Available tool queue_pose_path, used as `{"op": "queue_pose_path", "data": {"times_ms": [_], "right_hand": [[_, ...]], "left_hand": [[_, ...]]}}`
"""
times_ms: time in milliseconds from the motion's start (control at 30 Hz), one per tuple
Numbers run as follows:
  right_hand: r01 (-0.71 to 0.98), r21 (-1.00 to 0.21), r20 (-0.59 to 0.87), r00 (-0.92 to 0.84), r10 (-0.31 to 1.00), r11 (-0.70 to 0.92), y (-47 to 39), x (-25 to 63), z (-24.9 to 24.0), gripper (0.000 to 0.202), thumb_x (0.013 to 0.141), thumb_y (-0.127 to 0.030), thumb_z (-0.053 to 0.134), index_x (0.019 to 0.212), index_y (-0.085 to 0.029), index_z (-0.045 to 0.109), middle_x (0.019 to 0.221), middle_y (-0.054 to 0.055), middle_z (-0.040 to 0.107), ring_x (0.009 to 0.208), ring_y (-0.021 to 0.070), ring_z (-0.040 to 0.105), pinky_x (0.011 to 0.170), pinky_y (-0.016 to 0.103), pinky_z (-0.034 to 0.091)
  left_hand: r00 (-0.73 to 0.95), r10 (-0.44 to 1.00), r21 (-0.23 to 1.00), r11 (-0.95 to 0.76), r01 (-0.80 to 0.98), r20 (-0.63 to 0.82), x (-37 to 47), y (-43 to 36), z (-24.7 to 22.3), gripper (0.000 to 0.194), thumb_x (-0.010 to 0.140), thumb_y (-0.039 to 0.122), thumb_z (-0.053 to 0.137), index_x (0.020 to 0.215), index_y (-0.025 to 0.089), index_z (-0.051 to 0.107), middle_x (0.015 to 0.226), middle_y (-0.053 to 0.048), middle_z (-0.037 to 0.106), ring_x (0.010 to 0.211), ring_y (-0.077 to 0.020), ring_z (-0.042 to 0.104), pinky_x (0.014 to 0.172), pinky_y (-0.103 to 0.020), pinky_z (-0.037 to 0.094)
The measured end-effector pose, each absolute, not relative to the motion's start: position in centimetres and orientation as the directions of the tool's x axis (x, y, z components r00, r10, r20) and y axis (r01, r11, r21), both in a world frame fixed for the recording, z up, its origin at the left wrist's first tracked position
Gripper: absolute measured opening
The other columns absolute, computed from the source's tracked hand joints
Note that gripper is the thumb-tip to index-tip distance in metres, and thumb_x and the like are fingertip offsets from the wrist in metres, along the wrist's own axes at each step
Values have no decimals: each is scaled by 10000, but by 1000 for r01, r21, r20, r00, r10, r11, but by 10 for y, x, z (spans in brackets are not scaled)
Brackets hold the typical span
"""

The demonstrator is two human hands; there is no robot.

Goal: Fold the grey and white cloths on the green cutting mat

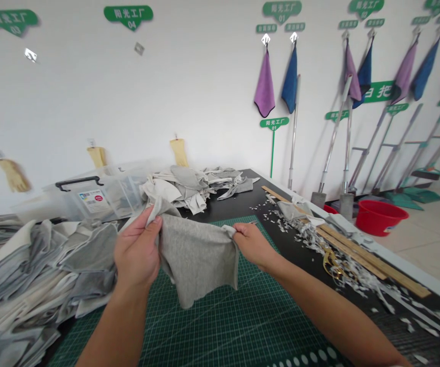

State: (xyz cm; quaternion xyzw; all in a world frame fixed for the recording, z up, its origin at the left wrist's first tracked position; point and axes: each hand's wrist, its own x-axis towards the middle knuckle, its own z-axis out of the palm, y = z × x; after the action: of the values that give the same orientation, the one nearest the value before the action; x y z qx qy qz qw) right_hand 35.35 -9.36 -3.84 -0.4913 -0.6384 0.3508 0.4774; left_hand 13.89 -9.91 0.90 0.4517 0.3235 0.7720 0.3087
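A piece of grey fabric (200, 255) hangs between my two hands, its lower edge drooping over the green cutting mat (242, 326). My left hand (138, 247) pinches its upper left corner between thumb and fingers. At the upper right corner, my right hand (252, 244) is closed on a bunched bit of the same fabric. The cloth is held up in the air, slack rather than fully stretched. Its back side is hidden from me.
Folded grey and white fabric pieces (51, 275) lie heaped at left, with another fabric pile (189, 183) at the back. Behind stands a clear plastic box (108, 191). Wooden rulers (372, 260), gold-handled scissors (330, 262) and scraps line the right edge. A red basin (380, 216) is beyond.
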Motion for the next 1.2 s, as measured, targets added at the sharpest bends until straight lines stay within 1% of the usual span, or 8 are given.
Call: {"op": "queue_pose_path", "data": {"times_ms": [200, 333, 467, 600, 733, 900, 1100, 1200], "right_hand": [[172, -967, 189, -21, 982, 189, -96, 345, -40, 87, 689, -208, 420, 607, -186, 439, 551, -54, 367, 514, 87, 314, 466, 210, 225], [137, -971, 188, -52, 981, 194, -99, 345, -37, 163, 684, -282, 516, 593, -188, 420, 543, -63, 353, 499, 78, 290, 451, 211, 209], [90, -970, 225, -14, 974, 225, -99, 348, -36, 181, 694, -301, 516, 581, -186, 435, 532, -63, 355, 490, 77, 274, 452, 217, 200], [53, -953, 303, 90, 949, 299, -97, 352, -34, 307, 748, -339, 482, 516, -193, 346, 516, -60, 250, 501, 83, 227, 463, 236, 179], [-6, -943, 324, 221, 920, 334, -95, 357, -32, 321, 789, -403, 458, 559, -187, 398, 550, -47, 302, 537, 97, 279, 490, 234, 238], [-19, -964, 262, 94, 960, 265, -93, 357, -33, 295, 781, -433, 480, 691, -160, 545, 595, -31, 451, 567, 105, 371, 528, 221, 296], [119, -971, 198, -86, 976, 207, -95, 354, -36, 270, 708, -415, 573, 649, -152, 552, 557, -40, 457, 519, 86, 354, 475, 209, 245], [204, -958, 176, -146, 974, 204, -98, 355, -37, 169, 663, -324, 590, 656, -159, 555, 557, -45, 474, 503, 81, 357, 455, 206, 227]], "left_hand": [[-392, 792, 781, -579, -236, 468, 139, -98, 7, 313, 681, 205, 670, 993, 215, 681, 960, -1, 696, 996, -207, 600, 948, -353, 435], [-427, 773, 755, -602, -260, 469, 139, -98, 9, 306, 678, 202, 674, 982, 226, 683, 951, 6, 697, 975, -191, 607, 941, -335, 438], [-452, 753, 744, -621, -248, 477, 138, -98, 11, 297, 676, 203, 674, 972, 227, 684, 952, 8, 697, 956, -182, 610, 925, -318, 446], [-462, 744, 749, -624, -222, 483, 137, -96, 12, 271, 690, 210, 658, 959, 223, 689, 942, 12, 698, 943, -177, 611, 913, -308, 450], [-451, 741, 750, -629, -206, 498, 136, -94, 10, 287, 709, 205, 633, 990, 240, 681, 949, 21, 698, 952, -174, 609, 904, -301, 455], [-459, 742, 756, -623, -203, 488, 136, -92, 9, 311, 711, 211, 622, 1016, 242, 667, 980, 14, 690, 974, -184, 606, 910, -323, 459], [-495, 743, 750, -615, -243, 449, 136, -93, 12, 292, 688, 201, 652, 978, 230, 679, 971, 7, 690, 980, -179, 603, 913, -304, 458], [-525, 715, 746, -633, -208, 461, 135, -93, 12, 278, 697, 208, 644, 972, 231, 682, 959, 5, 692, 963, -176, 608, 891, -293, 471]]}}
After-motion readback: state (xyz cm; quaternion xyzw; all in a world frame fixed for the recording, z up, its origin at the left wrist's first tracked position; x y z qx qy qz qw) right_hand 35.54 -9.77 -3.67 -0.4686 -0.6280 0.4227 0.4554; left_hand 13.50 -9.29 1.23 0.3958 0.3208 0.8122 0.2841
